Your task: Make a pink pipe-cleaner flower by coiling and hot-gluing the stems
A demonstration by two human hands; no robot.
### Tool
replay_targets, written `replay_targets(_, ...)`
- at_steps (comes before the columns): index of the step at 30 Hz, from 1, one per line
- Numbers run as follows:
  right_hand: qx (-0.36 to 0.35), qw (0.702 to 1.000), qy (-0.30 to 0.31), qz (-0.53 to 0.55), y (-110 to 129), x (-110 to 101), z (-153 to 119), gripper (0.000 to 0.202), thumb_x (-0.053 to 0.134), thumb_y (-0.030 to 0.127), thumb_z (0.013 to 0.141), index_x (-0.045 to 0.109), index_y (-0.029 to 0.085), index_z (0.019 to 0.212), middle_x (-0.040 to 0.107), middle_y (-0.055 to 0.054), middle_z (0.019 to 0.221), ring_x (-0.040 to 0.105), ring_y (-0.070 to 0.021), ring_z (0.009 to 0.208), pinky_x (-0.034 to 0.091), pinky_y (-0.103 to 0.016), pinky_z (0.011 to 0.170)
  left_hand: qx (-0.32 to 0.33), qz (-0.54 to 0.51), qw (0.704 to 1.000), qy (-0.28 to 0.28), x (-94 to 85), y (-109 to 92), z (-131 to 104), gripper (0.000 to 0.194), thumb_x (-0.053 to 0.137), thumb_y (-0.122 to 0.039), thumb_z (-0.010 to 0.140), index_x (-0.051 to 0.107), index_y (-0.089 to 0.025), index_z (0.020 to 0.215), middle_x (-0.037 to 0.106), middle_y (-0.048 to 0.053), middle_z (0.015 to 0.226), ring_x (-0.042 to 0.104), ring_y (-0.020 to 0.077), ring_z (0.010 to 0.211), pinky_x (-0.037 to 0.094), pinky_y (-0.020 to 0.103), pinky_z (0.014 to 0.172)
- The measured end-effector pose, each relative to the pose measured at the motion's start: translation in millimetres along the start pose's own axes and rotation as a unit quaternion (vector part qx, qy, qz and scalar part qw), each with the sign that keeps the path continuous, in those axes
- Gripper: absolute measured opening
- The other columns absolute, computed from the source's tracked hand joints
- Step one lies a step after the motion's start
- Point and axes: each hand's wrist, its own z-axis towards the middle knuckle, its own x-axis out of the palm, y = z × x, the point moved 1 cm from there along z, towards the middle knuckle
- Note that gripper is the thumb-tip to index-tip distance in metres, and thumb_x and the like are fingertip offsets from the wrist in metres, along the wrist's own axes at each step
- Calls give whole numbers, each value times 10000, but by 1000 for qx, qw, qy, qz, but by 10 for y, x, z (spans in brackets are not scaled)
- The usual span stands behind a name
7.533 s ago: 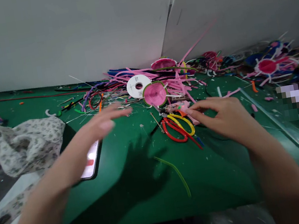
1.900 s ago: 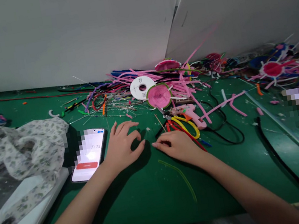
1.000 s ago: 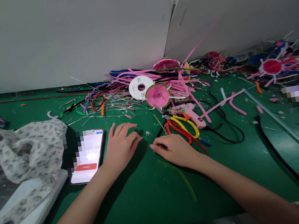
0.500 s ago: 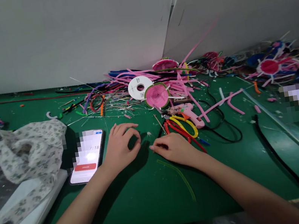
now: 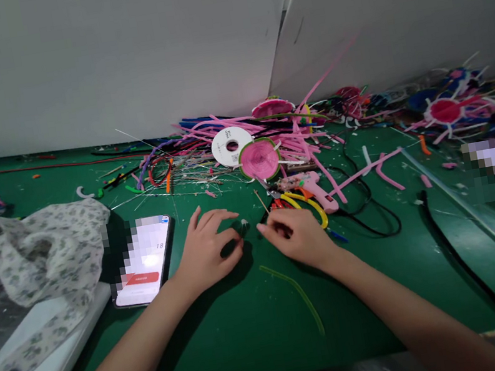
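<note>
My left hand (image 5: 208, 249) is low over the green table, its upper fingers stretched forward while thumb and index finger curl into a ring. A small whitish scrap (image 5: 244, 223) sits right by those fingertips; whether they grip it is unclear. Across a narrow gap, my right hand (image 5: 300, 233) is closed, fingers curled in and thumb pointing left. What it may hold is too small or hidden to make out. Just behind it are yellow-handled pliers (image 5: 310, 203), a red-handled tool (image 5: 278, 204) and a thin stick (image 5: 260, 199). A yellow-green strip (image 5: 301, 293) lies in front.
A lit phone (image 5: 143, 260) lies left, beside floral cloth (image 5: 50, 256) over a white device (image 5: 61, 349). Behind are a white spool (image 5: 222, 148), a pink disc (image 5: 259, 159), a pink glue gun (image 5: 319, 192) and pink strips (image 5: 290, 140). A black cord (image 5: 455, 264) runs down the right.
My left hand has moved slightly right, closer to the small whitish scrap. My right hand has shifted a little right and its fingers are curled more, covering part of the red handles.
</note>
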Motion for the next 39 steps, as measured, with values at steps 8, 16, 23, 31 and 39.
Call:
replay_targets(8, -13, 1000, 9, 26, -123, 123, 3, 272, 594, 228, 831, 621, 174, 1096, 695, -54, 881, 630, -174, 800, 491, -302, 753, 5, 7, 1000, 12, -8, 1, 9, 76, 541, -231, 833, 612, -240, 805, 575, 13, 1241, 493, 236, 1192, 225, 574, 1096)
replay_targets(16, -66, 997, 20, -25, -137, 160, 5, 267, 487, 195, 908, 659, 184, 1111, 708, -93, 948, 632, -206, 873, 505, -354, 796, 27, -8, 999, 43, -95, 72, 34, 105, 529, -241, 828, 624, -243, 783, 576, 4, 1234, 490, 237, 1194, 198, 591, 1106)
replay_targets(23, -82, 996, 35, -32, -162, 166, 13, 292, 476, 190, 910, 651, 173, 1144, 668, -83, 854, 594, -197, 823, 495, -333, 743, 44, -19, 996, 71, -196, 166, 57, 107, 547, -251, 812, 638, -255, 756, 565, -8, 1241, 480, 237, 1210, 188, 599, 1111)
replay_targets(31, -73, 996, 37, -40, -159, 158, 8, 278, 492, 206, 909, 647, 165, 1136, 662, -78, 871, 592, -198, 844, 485, -328, 762, 40, -13, 993, 107, -181, 169, 44, 116, 546, -258, 814, 647, -263, 757, 554, -2, 1262, 466, 230, 1234, 222, 595, 1097)
replay_targets(39, -84, 995, -14, -44, -32, 32, -28, 207, 574, 249, 827, 641, 143, 991, 615, -43, 742, 537, -185, 741, 414, -306, 685, 44, -12, 994, 99, -153, 168, 40, 104, 558, -256, 811, 647, -250, 759, 522, 5, 1306, 431, 254, 1269, 196, 602, 1107)
